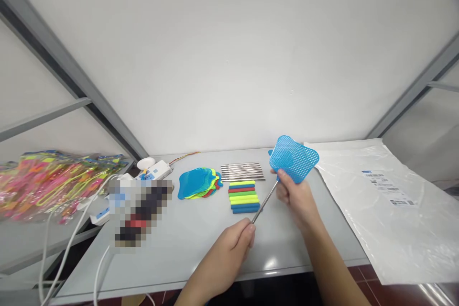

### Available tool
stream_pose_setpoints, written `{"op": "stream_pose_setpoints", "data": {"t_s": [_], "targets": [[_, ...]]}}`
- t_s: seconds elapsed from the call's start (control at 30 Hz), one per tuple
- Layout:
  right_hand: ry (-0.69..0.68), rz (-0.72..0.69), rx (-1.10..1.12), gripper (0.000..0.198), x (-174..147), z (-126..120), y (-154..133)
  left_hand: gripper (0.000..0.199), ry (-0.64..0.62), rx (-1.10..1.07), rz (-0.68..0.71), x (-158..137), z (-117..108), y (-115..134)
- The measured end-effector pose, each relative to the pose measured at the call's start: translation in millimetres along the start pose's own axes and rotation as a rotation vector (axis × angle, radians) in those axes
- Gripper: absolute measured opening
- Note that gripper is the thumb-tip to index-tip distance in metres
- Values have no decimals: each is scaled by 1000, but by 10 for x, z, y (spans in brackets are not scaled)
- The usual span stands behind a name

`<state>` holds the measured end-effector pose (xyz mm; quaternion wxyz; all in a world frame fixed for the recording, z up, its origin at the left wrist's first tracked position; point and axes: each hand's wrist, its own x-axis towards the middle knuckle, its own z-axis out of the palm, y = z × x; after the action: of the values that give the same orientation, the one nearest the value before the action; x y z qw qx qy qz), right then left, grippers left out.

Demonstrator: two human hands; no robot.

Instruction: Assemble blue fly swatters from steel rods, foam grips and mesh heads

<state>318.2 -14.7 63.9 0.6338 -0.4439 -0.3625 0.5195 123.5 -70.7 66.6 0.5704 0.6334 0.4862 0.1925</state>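
Above the table's middle right, my right hand pinches the base of a blue mesh fly swatter head. A thin metal rod runs from that base down to my left hand, whose fingers close round its lower end. The grip hides that end, so I cannot tell if a handle is on it. Behind the head, a bit of another blue piece shows. Left of my hands lie a row of metal rods, a column of coloured handle tubes and a pile of swatter heads.
Packaged colourful items are heaped at the left. Power strips with white cables and a blurred dark object occupy the table's left side. A white plastic bag overhangs the front right edge. A white wall stands behind.
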Motion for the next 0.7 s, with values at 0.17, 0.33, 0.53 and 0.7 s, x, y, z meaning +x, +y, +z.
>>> {"op": "stream_pose_setpoints", "data": {"t_s": [0.17, 0.33, 0.53, 0.7], "targets": [[-218, 124, -70, 41, -375, 97, 141, 43, 67, 120, 28, -134, 68, -7], [-184, 79, -13, 41, -400, 94, 1, 43, 37, 207, 79, -351, -32, -3], [-47, -48, 75, 36, -164, 64, -253, 44, 39, 291, 83, -606, -216, -40], [36, -100, 82, 34, -4, 52, -274, 44, 39, 305, 41, -669, -298, -154]]}}
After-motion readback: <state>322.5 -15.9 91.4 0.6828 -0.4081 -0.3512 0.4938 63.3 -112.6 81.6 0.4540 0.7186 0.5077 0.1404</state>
